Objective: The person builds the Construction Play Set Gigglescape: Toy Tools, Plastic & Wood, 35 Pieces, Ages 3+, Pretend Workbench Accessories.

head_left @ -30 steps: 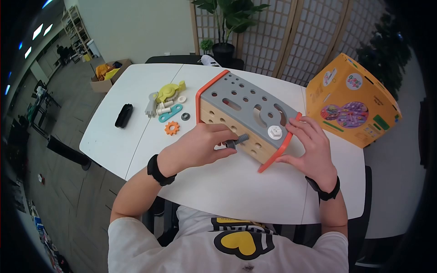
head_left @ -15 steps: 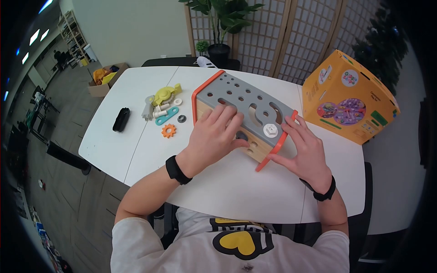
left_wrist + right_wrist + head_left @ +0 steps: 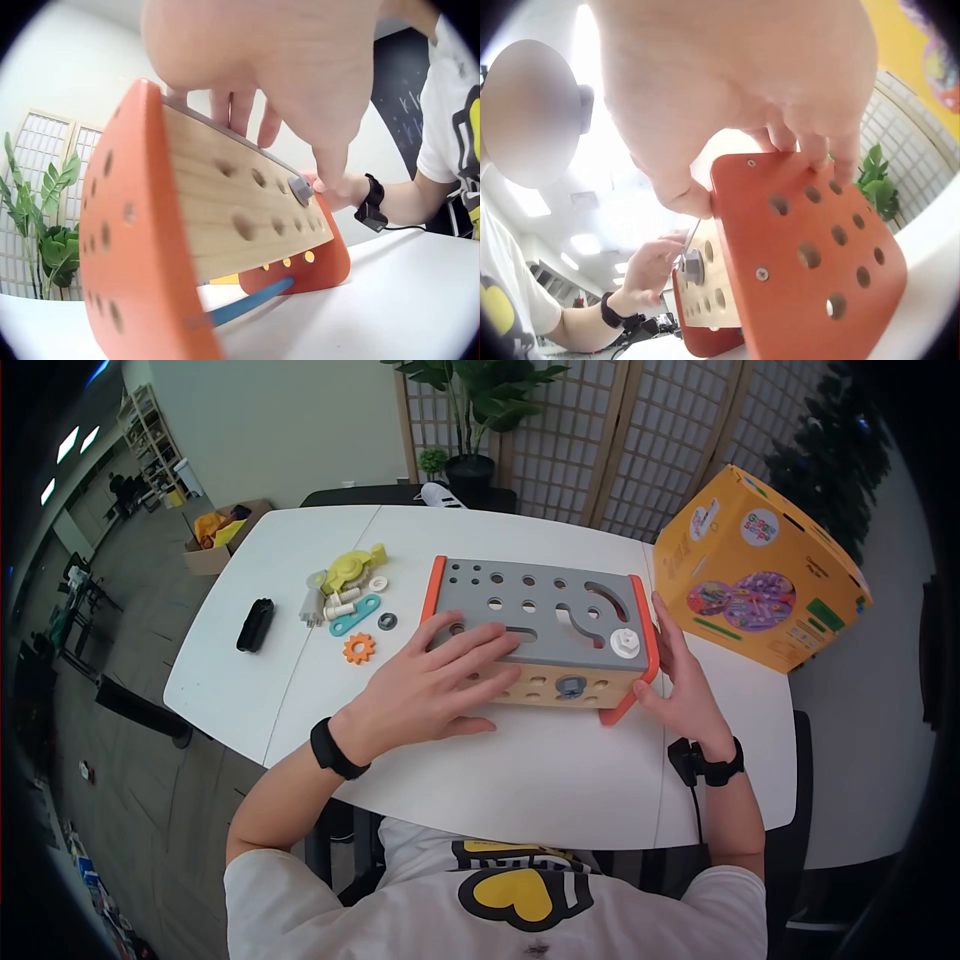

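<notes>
A toy workbench with a grey holed top, pale wooden side and red end panels stands on the white table. My left hand lies over its left front part, fingers straight and spread across the top. With thumb at the front edge and fingers along the upper edge, my right hand holds the right end panel. A grey bolt sits in a hole of the wooden front, its head outside. On the top near the right end is a white hexagonal piece.
Left of the workbench lie an orange gear, a teal link, a dark ring, a yellow piece and several pale parts. Farther left is a black case. A large yellow box stands at right.
My left hand has put the grey bolt into the front hole, released it and moved left onto the top. The workbench has turned so its front faces me squarely. The right hand stays at the end panel.
</notes>
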Demonstrator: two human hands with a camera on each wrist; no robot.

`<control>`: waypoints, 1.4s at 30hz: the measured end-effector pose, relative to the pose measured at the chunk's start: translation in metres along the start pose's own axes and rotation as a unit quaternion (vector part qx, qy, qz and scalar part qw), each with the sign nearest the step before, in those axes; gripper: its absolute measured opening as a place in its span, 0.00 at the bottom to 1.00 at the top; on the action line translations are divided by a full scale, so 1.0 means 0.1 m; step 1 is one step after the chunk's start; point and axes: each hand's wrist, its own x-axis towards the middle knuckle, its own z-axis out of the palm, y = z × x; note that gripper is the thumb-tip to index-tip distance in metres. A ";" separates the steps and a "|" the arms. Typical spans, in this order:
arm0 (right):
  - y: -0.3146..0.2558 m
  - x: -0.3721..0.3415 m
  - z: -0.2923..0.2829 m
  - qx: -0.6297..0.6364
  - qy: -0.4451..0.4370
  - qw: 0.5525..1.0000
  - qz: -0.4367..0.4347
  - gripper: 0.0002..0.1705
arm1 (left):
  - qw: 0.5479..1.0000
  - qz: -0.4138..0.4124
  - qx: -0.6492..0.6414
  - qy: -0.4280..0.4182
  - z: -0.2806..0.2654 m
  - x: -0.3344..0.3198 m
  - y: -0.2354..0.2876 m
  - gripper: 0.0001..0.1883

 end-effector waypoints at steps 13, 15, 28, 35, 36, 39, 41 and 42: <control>0.69 -0.09 -0.16 0.101 -0.173 0.952 0.232 0.35 | 0.991 0.057 0.121 -0.025 -0.01 -0.07 -0.07 0.25; 0.65 -0.10 -0.17 0.089 -0.164 0.959 0.211 0.37 | 0.992 0.057 0.108 -0.006 -0.02 -0.03 -0.10 0.24; 0.48 0.18 -0.25 0.105 0.007 0.992 0.068 0.21 | 0.964 -0.123 -0.217 0.090 -0.16 -0.10 -0.27 0.30; 0.53 0.48 -0.13 0.073 0.135 0.987 0.036 0.20 | 0.910 -0.223 -0.328 0.119 0.10 -0.16 -0.29 0.31; 0.51 0.54 -0.14 0.055 0.147 0.987 0.038 0.21 | 0.904 -0.231 -0.337 0.121 0.13 -0.15 -0.29 0.30; 0.47 0.74 -0.18 0.001 0.176 0.984 0.038 0.22 | 0.865 -0.280 -0.398 0.120 0.19 -0.11 -0.20 0.30; 0.55 0.91 -0.19 -0.035 0.192 0.980 0.025 0.23 | 0.846 -0.302 -0.426 0.111 0.25 -0.09 -0.15 0.30; 0.55 0.99 -0.19 -0.040 0.184 0.982 0.033 0.23 | 0.844 -0.305 -0.429 0.104 0.29 -0.09 -0.13 0.30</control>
